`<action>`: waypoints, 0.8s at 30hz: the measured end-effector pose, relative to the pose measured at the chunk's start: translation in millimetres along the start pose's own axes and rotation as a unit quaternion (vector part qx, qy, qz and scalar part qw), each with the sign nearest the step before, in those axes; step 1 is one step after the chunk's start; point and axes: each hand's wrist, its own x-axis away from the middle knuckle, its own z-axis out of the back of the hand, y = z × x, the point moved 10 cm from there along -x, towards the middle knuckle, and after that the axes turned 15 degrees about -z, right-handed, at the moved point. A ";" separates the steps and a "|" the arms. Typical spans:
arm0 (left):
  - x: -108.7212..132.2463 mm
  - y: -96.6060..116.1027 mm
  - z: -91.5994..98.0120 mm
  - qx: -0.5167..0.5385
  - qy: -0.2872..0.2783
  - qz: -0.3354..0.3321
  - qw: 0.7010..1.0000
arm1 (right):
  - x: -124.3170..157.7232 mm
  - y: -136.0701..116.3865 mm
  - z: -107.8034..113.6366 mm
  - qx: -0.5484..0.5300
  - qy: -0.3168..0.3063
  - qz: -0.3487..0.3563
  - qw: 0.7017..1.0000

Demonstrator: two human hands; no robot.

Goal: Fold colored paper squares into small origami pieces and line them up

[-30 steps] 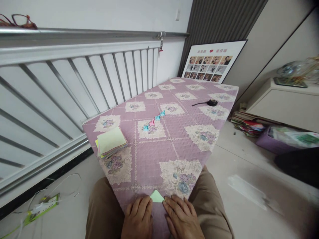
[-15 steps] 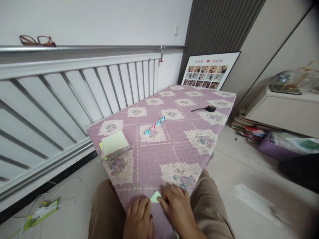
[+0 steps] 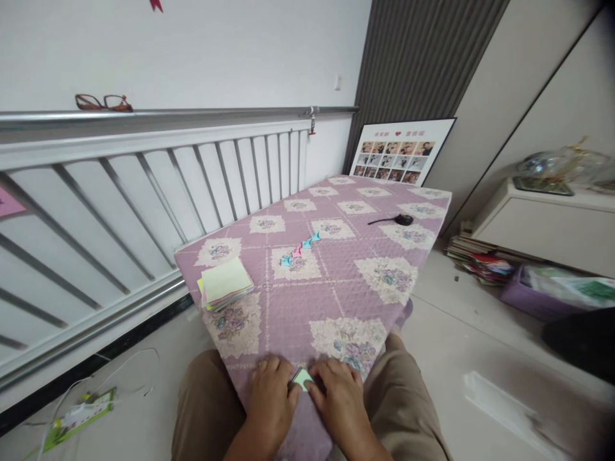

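Note:
A small folded piece of light green paper lies at the near end of the table, between my two hands. My left hand grips its left edge, with the thumb beside it and the fingers bent. From the other side, my right hand pinches the paper, its thumb over the right lower part. The fingertips partly hide the paper's edges. Farther up the cloth stand several small folded paper pieces, blue and pink, in a slanting row. To the left is a stack of coloured paper squares.
A purple floral cloth covers the table. A black object with a thin tail lies toward its far right. The white radiator runs along the left side, with glasses above it. A power strip is on the floor.
My left hand has moved forward and turned against the paper's left side. The paper now looks more compact than the earlier triangle. The camera view has shifted slightly.

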 end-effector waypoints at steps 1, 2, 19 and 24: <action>-1.0 -1.2 -1.5 0.006 0.000 0.003 1.000 | 0.1 1.3 -0.6 -0.005 -0.002 -0.002 1.000; -1.5 -2.3 -2.4 0.011 0.003 0.006 1.000 | 0.2 2.6 -1.3 -0.010 -0.004 -0.004 1.000; 10.0 -1.9 -5.6 0.075 0.086 -0.006 0.993 | -4.3 -0.9 -9.9 -0.021 -0.073 -0.016 0.997; 10.6 -1.0 -4.5 0.074 0.087 -0.009 0.993 | -3.4 3.8 -14.9 -0.016 -0.086 -0.014 0.996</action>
